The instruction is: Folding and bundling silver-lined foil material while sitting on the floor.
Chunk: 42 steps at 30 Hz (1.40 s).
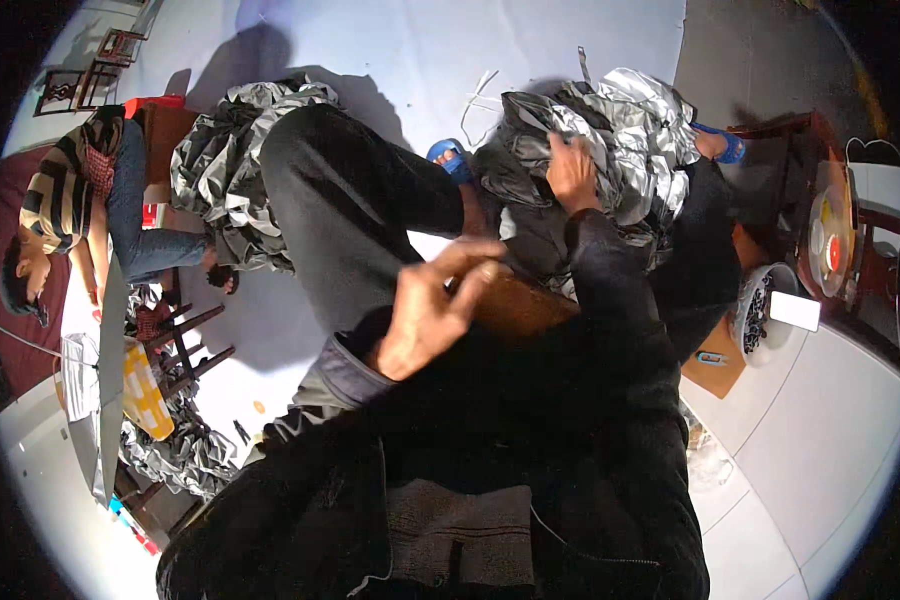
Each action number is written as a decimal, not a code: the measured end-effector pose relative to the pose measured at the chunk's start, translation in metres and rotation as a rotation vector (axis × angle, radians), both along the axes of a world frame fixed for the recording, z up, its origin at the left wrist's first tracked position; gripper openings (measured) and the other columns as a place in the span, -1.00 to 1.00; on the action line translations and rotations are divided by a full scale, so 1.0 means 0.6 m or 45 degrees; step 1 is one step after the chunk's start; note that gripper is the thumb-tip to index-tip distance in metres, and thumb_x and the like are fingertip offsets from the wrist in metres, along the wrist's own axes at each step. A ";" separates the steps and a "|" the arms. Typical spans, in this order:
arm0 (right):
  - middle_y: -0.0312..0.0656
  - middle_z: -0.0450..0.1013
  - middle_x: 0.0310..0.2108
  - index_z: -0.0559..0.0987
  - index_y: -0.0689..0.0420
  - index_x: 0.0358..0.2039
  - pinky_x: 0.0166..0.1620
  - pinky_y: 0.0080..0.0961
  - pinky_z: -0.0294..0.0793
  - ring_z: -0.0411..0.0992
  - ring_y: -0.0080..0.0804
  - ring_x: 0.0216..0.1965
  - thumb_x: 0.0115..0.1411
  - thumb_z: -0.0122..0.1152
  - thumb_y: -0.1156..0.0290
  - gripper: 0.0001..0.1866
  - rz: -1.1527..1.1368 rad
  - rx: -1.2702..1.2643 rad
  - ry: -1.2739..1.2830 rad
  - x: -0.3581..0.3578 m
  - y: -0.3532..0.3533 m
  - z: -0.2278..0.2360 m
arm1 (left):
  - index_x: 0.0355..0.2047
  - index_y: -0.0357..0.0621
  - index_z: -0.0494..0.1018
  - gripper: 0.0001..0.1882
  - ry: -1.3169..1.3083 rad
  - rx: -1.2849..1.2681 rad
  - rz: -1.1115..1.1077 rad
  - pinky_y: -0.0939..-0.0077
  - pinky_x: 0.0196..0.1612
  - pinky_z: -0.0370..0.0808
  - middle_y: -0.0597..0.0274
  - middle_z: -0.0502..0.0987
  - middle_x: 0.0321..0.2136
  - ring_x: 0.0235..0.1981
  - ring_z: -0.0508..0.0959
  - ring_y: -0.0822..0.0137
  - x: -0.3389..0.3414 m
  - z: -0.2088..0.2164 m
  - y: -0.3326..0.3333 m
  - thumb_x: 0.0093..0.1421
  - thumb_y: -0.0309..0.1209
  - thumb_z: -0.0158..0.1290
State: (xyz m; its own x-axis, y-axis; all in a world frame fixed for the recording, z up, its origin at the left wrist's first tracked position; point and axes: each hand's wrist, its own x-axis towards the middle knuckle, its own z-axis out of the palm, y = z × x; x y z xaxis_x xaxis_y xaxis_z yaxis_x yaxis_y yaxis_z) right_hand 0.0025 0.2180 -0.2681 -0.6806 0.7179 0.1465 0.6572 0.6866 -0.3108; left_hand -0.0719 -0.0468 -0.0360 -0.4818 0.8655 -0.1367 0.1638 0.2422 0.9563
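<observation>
My left hand (432,312) is raised in front of my lap. Its fingers are curled and its thumb lies close to the forefinger; anything pinched between them is hidden or too small to name. My right hand (573,178) reaches forward over a heap of crumpled silver and black fabric (650,125) between my legs. Its forefinger stretches out over a dark part of the fabric, and no grip on the cloth shows. Below that heap, a brown wooden surface (520,305) shows between my arms.
Another fabric pile (232,150) lies beyond my left knee. A person in a striped top (55,195) sits at far left near a wooden stool (185,345). On the right are a bowl of small black pieces (755,320), a white card-like item (795,311) and a blue cutter (711,358) on cardboard.
</observation>
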 end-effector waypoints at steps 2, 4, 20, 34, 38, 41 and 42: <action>0.16 0.45 -0.19 0.55 0.18 -0.33 -0.18 0.00 0.48 0.46 0.16 -0.07 0.06 0.22 0.50 -0.87 0.027 -0.021 -0.037 -0.001 0.006 0.004 | -0.07 -0.29 0.55 -0.78 -0.085 0.021 -0.053 0.53 -0.14 0.53 0.10 0.66 -0.23 -0.22 0.63 0.39 0.024 -0.034 -0.003 0.31 -0.49 0.13; 0.13 0.48 -0.25 0.52 0.19 -0.37 -0.18 0.01 0.47 0.48 0.14 -0.13 0.07 0.22 0.48 -0.89 0.167 -0.082 0.065 0.008 0.002 0.002 | 0.03 -0.30 0.50 -0.72 -0.221 -0.217 -0.289 0.47 0.06 0.50 0.09 0.62 -0.07 -0.07 0.58 0.35 0.035 -0.049 -0.004 0.37 -0.44 0.07; -0.01 0.57 -0.33 0.57 0.18 -0.25 -0.26 -0.25 0.55 0.57 -0.01 -0.34 0.07 0.30 0.51 -0.80 -0.195 -0.084 0.736 0.115 -0.188 0.362 | 0.01 -0.31 0.50 -0.53 -1.308 0.133 0.101 0.57 0.06 0.37 0.26 0.55 -0.11 -0.02 0.44 0.48 0.047 -0.064 0.132 0.36 -0.10 0.10; 0.02 0.53 -0.24 0.57 0.30 -0.19 -0.11 -0.32 0.57 0.56 -0.08 -0.22 0.15 0.26 0.58 -0.80 0.005 -0.110 0.868 0.170 -0.292 0.361 | -0.02 -0.24 0.44 -0.75 -1.517 0.100 0.103 0.45 -0.12 0.57 0.21 0.60 -0.27 -0.24 0.61 0.35 0.014 -0.075 0.107 0.33 -0.42 -0.01; -0.01 0.55 -0.26 0.57 0.26 -0.11 -0.11 -0.37 0.55 0.56 -0.13 -0.23 0.13 0.33 0.53 -0.71 -0.261 -0.147 0.857 0.170 -0.256 0.364 | -0.01 -0.23 0.44 -0.75 -1.635 0.111 0.083 0.42 -0.09 0.58 0.18 0.61 -0.21 -0.20 0.62 0.33 0.030 -0.071 0.097 0.34 -0.43 -0.03; -0.03 0.55 -0.27 0.57 0.24 -0.07 -0.14 -0.38 0.54 0.56 -0.16 -0.25 0.11 0.37 0.48 -0.65 -0.291 -0.353 0.818 0.168 -0.260 0.362 | -0.01 -0.23 0.44 -0.75 -1.601 0.102 0.117 0.42 -0.08 0.57 0.18 0.61 -0.18 -0.18 0.62 0.34 0.043 -0.079 0.096 0.33 -0.44 -0.03; -0.04 0.55 -0.27 0.57 0.23 -0.07 -0.17 -0.39 0.54 0.55 -0.19 -0.26 0.10 0.39 0.46 -0.63 -0.314 -0.348 0.806 0.165 -0.264 0.360 | -0.01 -0.23 0.44 -0.75 -1.594 0.099 0.111 0.42 -0.07 0.57 0.17 0.60 -0.17 -0.18 0.62 0.34 0.044 -0.083 0.097 0.33 -0.45 -0.02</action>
State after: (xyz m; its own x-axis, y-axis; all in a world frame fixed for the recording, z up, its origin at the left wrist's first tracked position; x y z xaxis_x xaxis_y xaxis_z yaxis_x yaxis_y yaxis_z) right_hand 0.1017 0.0593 -0.0520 -0.3387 0.9065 0.2522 0.4204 0.3855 -0.8214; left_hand -0.0452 0.0116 -0.0860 -0.1146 0.8637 -0.4909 -0.8781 0.1429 0.4566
